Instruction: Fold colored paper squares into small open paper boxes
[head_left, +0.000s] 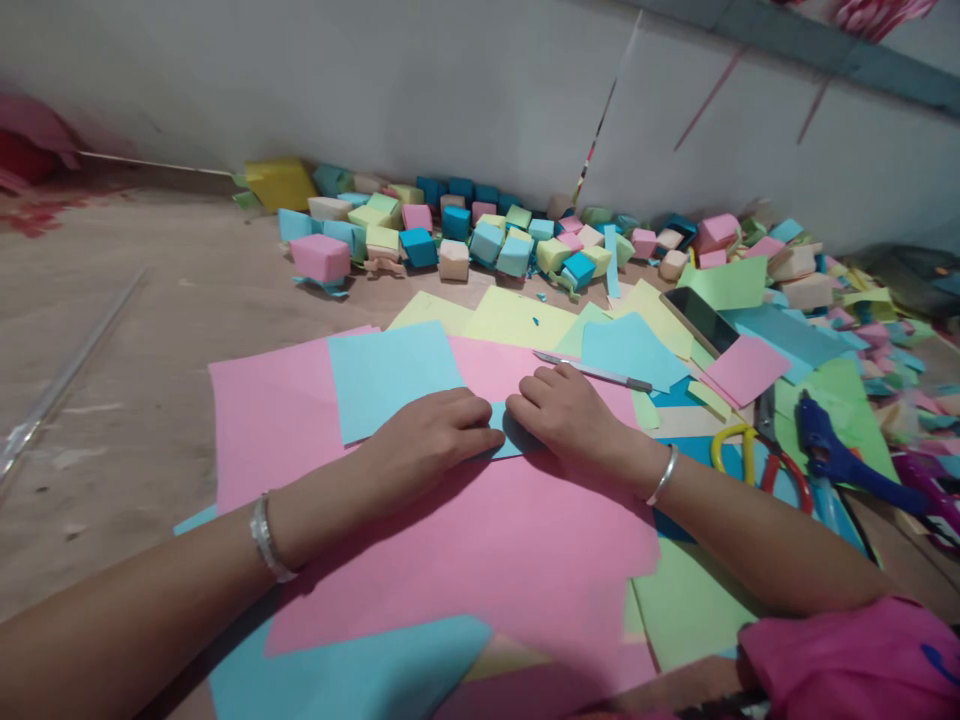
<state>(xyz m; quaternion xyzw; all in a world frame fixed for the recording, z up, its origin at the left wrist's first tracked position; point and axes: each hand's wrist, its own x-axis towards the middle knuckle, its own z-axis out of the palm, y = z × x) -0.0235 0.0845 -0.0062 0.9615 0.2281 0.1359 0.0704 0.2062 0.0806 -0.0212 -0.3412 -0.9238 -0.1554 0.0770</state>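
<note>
The blue strip of paper (516,440) is right in front of you, lying on the big pink sheet (480,530). It sits in the gap between your two hands. Its long way seems to run side to side, from one hand to the other, but your hands hide its ends. Your left hand (435,425) is on its left end and your right hand (566,405) is on its right end. Both touch it, so neither one is nearer. The fingers of each grip are curled in on the paper. I cannot tell if they pinch it or just press it down.

Just past your left hand, a light blue square (394,375) lies flat on the pink sheet. Just past your right hand is a thin knife (592,371), with its long way pointing off to the right. More to the right, near your right arm, are the scissors (750,455) and the blue glue gun (825,450). Far ahead, little paper boxes (454,259) sit near the wall (337,80).
</note>
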